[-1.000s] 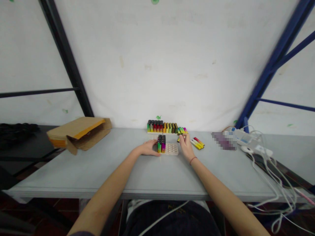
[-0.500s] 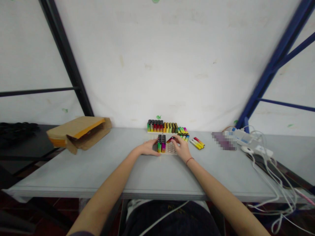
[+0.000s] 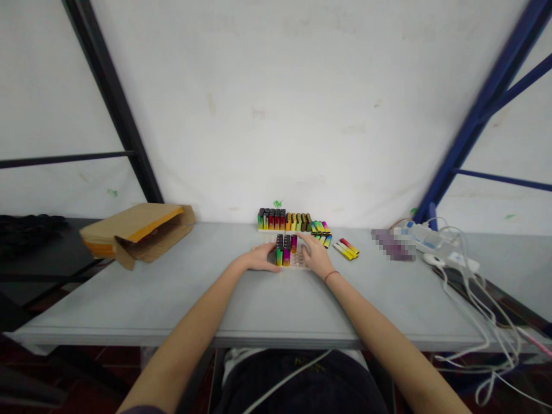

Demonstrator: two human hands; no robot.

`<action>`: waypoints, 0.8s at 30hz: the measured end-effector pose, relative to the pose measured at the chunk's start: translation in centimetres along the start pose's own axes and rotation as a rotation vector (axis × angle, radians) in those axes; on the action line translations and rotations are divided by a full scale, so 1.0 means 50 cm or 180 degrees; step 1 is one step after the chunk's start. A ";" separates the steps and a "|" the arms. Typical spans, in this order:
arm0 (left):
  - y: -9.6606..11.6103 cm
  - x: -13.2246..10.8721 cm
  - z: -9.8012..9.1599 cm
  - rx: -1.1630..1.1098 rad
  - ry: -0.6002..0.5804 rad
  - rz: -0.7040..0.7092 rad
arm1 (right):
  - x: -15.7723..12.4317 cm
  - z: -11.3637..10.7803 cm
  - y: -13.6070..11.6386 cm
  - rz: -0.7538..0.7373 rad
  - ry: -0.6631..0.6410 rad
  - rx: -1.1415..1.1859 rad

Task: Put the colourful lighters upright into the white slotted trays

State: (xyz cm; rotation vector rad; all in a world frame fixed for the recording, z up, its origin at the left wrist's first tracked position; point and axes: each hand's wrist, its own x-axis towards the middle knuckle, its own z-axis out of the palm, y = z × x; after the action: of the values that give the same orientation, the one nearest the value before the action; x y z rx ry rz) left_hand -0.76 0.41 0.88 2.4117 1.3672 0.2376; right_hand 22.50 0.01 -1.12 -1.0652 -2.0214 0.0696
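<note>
A pale tray (image 3: 297, 268) with round holes sits in front of me, with several black-topped, rainbow-coloured lighters (image 3: 283, 253) upright in its left columns. My left hand (image 3: 260, 257) grips the tray's left end, thumb at the front and fingers behind. A single red-purple lighter (image 3: 294, 244) stands at the back of the following column. Beside it, on the right, is my right hand (image 3: 318, 256), its forefinger stretched toward the lighter's top and its thumb apart. Whether the fingertip touches the lighter I cannot tell.
Behind stands a full rack of lighters (image 3: 271, 219) and yellow-to-brown ones (image 3: 298, 222). Loose lighters (image 3: 346, 249) lie to the right. An open cardboard box (image 3: 138, 224) is at the left; a power strip (image 3: 425, 240) and white cables (image 3: 474, 299) are at the right.
The tilted lighter in my right hand now stands upright in the tray's back row. My right fingers have come apart from it. My left hand stays on the tray.
</note>
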 end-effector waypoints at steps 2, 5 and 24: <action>0.001 -0.001 -0.002 -0.0014 -0.0012 -0.0010 | 0.001 -0.021 0.018 0.0229 0.0118 -0.0508; 0.001 -0.002 -0.004 -0.0017 -0.0044 -0.0012 | -0.009 -0.061 0.065 0.1138 0.0350 -0.1359; -0.003 0.004 0.002 0.0138 -0.0020 -0.0037 | -0.019 -0.093 0.151 0.1930 -0.0711 -0.1577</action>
State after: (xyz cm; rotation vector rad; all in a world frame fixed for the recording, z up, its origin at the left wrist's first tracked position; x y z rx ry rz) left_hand -0.74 0.64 0.70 2.4371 1.3970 0.1993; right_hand 30.96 2.74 -1.70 -2.0407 -1.8772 0.0000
